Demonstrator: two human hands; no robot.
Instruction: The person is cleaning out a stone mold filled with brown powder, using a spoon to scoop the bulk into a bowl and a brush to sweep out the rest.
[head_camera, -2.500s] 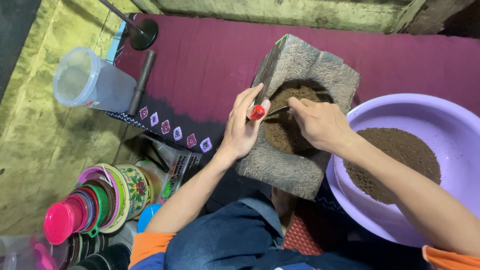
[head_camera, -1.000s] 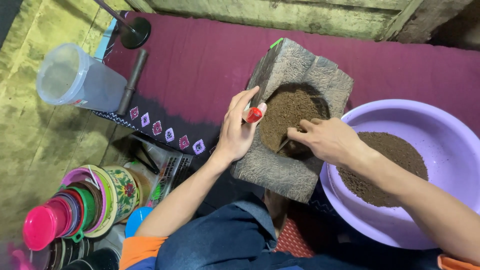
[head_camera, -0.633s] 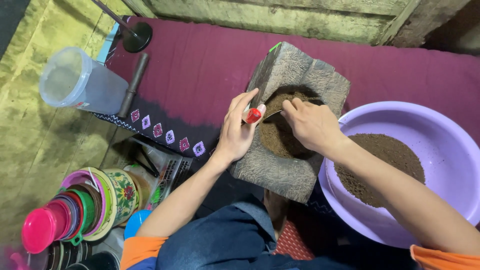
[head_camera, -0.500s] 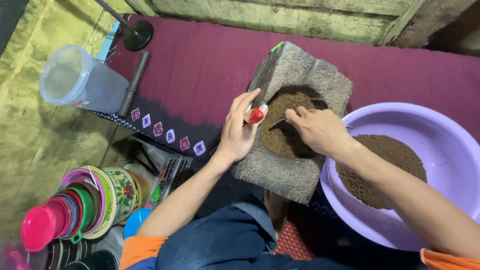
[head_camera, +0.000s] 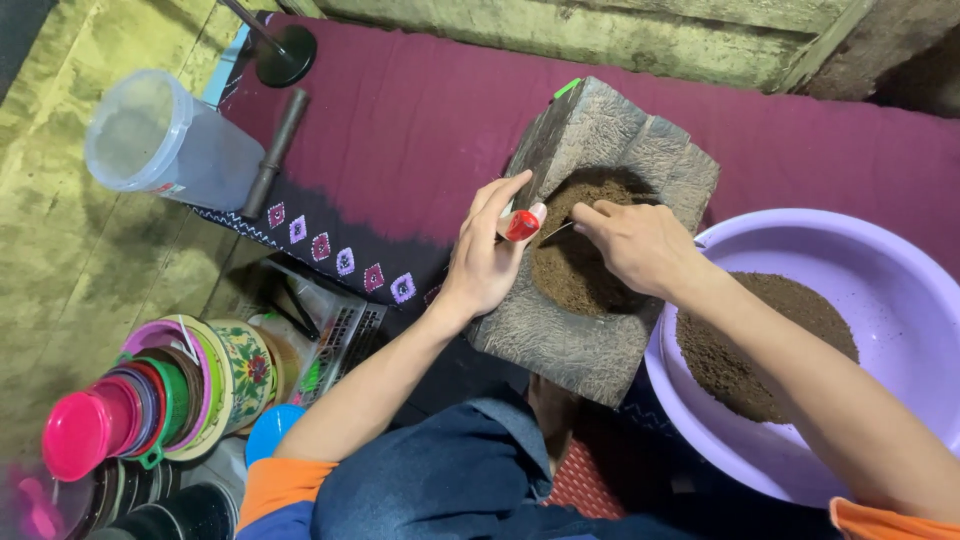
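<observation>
A grey stone mortar (head_camera: 560, 340) sits tilted on my lap, its hollow full of brown powder (head_camera: 572, 270). My left hand (head_camera: 482, 262) holds a small bottle with a red cap (head_camera: 521, 225) at the mortar's left rim. My right hand (head_camera: 640, 245) grips a thin metal spoon (head_camera: 556, 232) whose tip is at the bottle's mouth, over the powder. To the right stands a purple basin (head_camera: 900, 250) with a heap of the same brown powder (head_camera: 760, 340).
A maroon patterned cloth (head_camera: 400, 130) covers the floor behind the mortar. A clear plastic jar (head_camera: 165, 145) and a dark pestle (head_camera: 275, 150) lie at the upper left. Stacked coloured containers and lids (head_camera: 160, 395) are at the lower left, a wire basket (head_camera: 330, 325) beside them.
My right hand dipped the spoon down into the powder at the mortar's near side, then brought it back up to the red-capped bottle. My left hand has kept the bottle at the rim.
</observation>
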